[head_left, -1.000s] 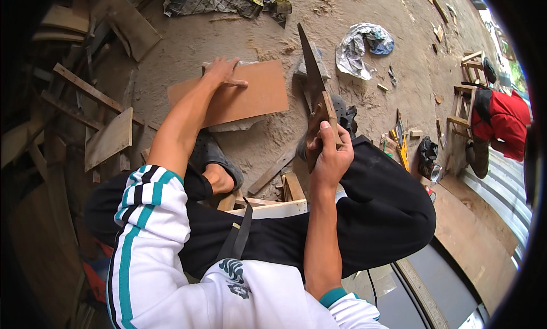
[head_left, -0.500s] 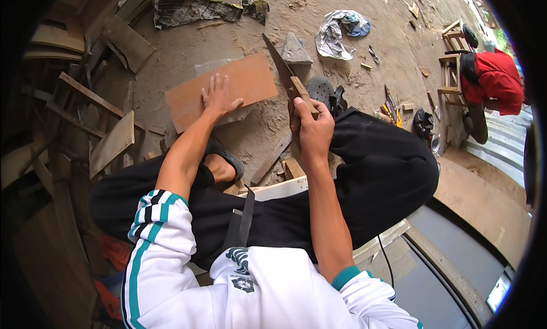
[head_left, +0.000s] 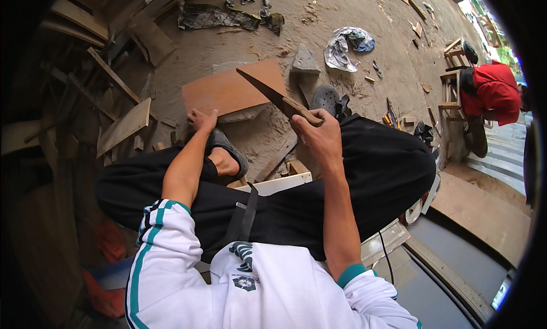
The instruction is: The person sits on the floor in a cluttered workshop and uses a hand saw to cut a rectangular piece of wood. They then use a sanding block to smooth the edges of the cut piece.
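Note:
My right hand (head_left: 320,134) is wrapped round the wooden handle of a handsaw (head_left: 263,88). Its dark, tapering blade points up and to the left, with the tip over a reddish-brown flat board (head_left: 239,90). The board lies tilted across a grey stone block (head_left: 242,115) on the ground. At the board's near left edge, my left hand (head_left: 201,120) grips it with curled fingers, some of them partly hidden. My sandalled left foot (head_left: 225,158) is just below that hand, and a grey clog (head_left: 325,97) on the other foot stands right of the saw.
Scrap wood (head_left: 122,127) is piled at the left. A pointed stone (head_left: 305,61) and crumpled paper (head_left: 346,48) lie beyond the board. Tools (head_left: 392,115) lie right of my knee. A person in red (head_left: 494,94) bends beside wooden stools (head_left: 451,95) at the far right.
My left hand has slid from the board's top to its near left edge, its spread fingers now curled. The saw has swung left, bringing its blade over the board.

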{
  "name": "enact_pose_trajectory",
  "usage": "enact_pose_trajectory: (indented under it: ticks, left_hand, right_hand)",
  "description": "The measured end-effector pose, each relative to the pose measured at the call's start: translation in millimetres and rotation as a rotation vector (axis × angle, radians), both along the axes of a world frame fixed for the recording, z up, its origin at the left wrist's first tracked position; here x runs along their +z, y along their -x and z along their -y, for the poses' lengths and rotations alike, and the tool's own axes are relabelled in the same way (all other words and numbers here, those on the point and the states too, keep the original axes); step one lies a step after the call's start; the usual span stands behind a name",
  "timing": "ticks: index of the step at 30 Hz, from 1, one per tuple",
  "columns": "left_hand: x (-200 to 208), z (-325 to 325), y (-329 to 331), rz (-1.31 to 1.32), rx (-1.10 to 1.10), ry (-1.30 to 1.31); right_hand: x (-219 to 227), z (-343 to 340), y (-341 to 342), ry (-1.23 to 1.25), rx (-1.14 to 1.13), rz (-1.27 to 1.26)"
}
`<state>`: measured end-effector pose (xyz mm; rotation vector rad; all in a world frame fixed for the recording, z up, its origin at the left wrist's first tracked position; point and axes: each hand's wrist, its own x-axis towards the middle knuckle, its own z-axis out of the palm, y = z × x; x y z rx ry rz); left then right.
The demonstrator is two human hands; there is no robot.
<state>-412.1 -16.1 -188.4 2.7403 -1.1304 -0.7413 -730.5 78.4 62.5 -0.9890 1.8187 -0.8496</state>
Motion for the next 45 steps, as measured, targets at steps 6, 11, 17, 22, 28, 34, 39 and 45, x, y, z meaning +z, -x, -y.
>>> enact_pose_trajectory:
  ticks: [6, 11, 17, 22, 28, 34, 39, 45]
  left_hand:
    - [-56.7, 6.8, -75.1, -0.589, 0.181, 0.058]
    - [-66.5, 17.0, -92.4, -0.551, 0.296, 0.057]
    - [-32.6, 14.5, -49.2, -0.278, 0.285, 0.148]
    - [6.7, 4.1, -34.7, -0.259, 0.111, 0.017]
    - [0.5, -27.4, -34.6, -0.094, -0.191, 0.04]
    - [29.1, -44.0, -20.8, -0.028, -0.341, -0.021]
    - [48.0, -35.1, 3.2, 0.103, -0.556, -0.022]
    - [53.6, -4.0, 52.1, 0.128, -0.845, 0.04]
  right_hand:
    - [12.4, -9.0, 15.3, 0.039, -0.103, -0.062]
    - [19.8, -12.7, 34.1, 0.071, -0.167, -0.074]
    - [11.1, -15.7, 40.8, 0.136, -0.122, -0.073]
    - [41.6, -17.5, 25.2, 0.043, 0.074, -0.077]
    - [70.5, -26.1, 27.5, 0.23, 0.526, -0.247]
    - [110.9, -62.6, 88.8, 0.873, -0.499, -0.947]
    - [99.5, -68.2, 96.4, 0.93, -0.838, -0.283]
    - [85.3, -76.5, 93.1, 0.713, -0.349, -0.32]
